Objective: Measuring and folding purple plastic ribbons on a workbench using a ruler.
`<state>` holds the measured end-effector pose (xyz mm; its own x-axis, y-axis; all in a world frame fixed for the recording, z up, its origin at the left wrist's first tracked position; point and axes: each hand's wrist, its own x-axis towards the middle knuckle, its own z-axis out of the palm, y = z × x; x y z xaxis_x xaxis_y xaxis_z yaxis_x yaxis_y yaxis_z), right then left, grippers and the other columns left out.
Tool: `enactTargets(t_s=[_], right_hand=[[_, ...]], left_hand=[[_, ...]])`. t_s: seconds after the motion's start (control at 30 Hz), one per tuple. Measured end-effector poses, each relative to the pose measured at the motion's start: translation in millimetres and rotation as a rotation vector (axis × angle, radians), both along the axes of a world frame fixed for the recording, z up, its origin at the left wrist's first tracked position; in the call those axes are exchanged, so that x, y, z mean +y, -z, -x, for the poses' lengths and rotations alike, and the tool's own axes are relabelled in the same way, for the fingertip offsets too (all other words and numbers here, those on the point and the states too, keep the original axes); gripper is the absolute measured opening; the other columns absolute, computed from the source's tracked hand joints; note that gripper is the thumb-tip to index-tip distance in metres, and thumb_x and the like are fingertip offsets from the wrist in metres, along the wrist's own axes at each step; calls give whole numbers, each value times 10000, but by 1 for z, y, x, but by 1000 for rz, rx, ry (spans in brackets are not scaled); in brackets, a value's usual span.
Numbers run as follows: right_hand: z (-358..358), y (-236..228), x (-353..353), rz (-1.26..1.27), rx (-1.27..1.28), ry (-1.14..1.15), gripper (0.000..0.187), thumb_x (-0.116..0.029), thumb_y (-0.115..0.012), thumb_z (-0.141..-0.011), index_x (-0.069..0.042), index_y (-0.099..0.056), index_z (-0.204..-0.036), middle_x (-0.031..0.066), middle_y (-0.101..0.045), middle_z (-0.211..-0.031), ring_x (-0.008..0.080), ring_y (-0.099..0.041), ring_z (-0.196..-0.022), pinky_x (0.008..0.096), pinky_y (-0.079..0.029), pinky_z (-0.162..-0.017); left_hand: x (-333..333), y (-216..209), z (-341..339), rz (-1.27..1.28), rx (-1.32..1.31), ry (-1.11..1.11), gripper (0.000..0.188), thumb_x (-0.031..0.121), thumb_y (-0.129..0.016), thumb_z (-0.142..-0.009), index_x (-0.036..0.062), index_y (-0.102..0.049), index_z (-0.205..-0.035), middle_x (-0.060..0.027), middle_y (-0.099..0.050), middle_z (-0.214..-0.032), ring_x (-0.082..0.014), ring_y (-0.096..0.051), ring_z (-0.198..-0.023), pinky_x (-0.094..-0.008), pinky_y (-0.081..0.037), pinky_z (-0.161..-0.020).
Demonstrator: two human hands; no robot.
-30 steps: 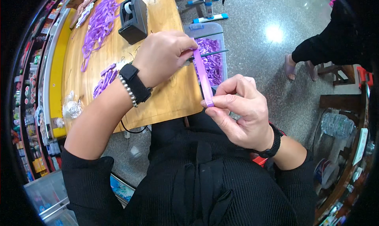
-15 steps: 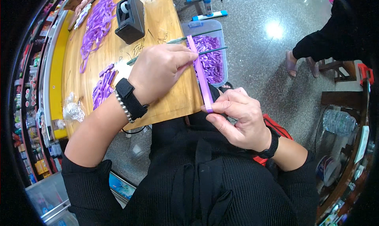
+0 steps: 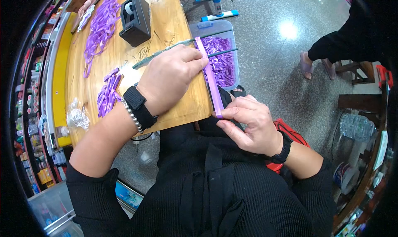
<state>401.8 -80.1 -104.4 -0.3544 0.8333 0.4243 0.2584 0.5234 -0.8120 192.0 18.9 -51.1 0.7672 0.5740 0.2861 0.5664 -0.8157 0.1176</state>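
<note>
A flat strip of purple ribbon (image 3: 213, 85) runs taut across two thin dark green prongs (image 3: 224, 52) that jut past the table's right edge. With thumb and fingers my left hand (image 3: 168, 77) pinches the ribbon beside the nearer prong; its palm side is hidden. Lower down, my right hand (image 3: 253, 123) grips the ribbon's near end between thumb and forefinger. Beneath the prongs stands a clear plastic bin (image 3: 236, 73) full of short purple ribbon pieces (image 3: 222, 73).
On the wooden table (image 3: 174, 110) are a black tape dispenser (image 3: 136, 21), long purple ribbons (image 3: 101, 27), a smaller ribbon bundle (image 3: 109, 92) and crumpled clear plastic (image 3: 78, 117). Stocked shelves (image 3: 31, 100) line the left. A person's legs (image 3: 338, 46) show at upper right.
My left hand has shifted slightly, its fingers still at the ribbon. The right hand has barely moved and keeps its pinch on the near end.
</note>
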Motion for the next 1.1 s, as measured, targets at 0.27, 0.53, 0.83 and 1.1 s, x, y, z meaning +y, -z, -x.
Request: enactTargets(t_s=[0.27,0.53,0.83,1.1], right_hand=[[-3,25,6,40,-83,-38,123,-81,-702,-769,-19,-697,-875,102,-649,-771,259,-626,-699,343,-453,-645],[-6,76,39,484,-92,-141,250,-209,-604,-932,-54,-677,-1113,99,-663,-765,205,-647,-706,328,-511,-654],[9,127,120,674,130,-289,345,-272,-546,-983,-62,-617,-1247,33,-635,-812,92,-552,-704,274,-503,-680],[8,85,198,651,-86,-294,357,-305,-589,-953,-36,-657,-1178,41,-694,-852,86,-585,-753,258,-496,-700]], left_hand=[[-7,-6,-1,-42,196,15,287,50,-598,-751,-12,-662,-1024,-111,-648,-1017,-263,-620,-937,-343,-515,-837],[-7,-2,3,-115,197,45,343,64,-573,-738,-19,-652,-1061,-119,-638,-1038,-267,-615,-952,-355,-511,-871],[-7,-4,3,-96,130,14,329,85,-561,-762,3,-658,-1065,-131,-629,-1055,-284,-623,-974,-371,-508,-889],[-4,-4,4,-18,120,20,295,80,-580,-777,-47,-645,-1036,-136,-638,-1039,-270,-620,-1001,-365,-501,-883]])
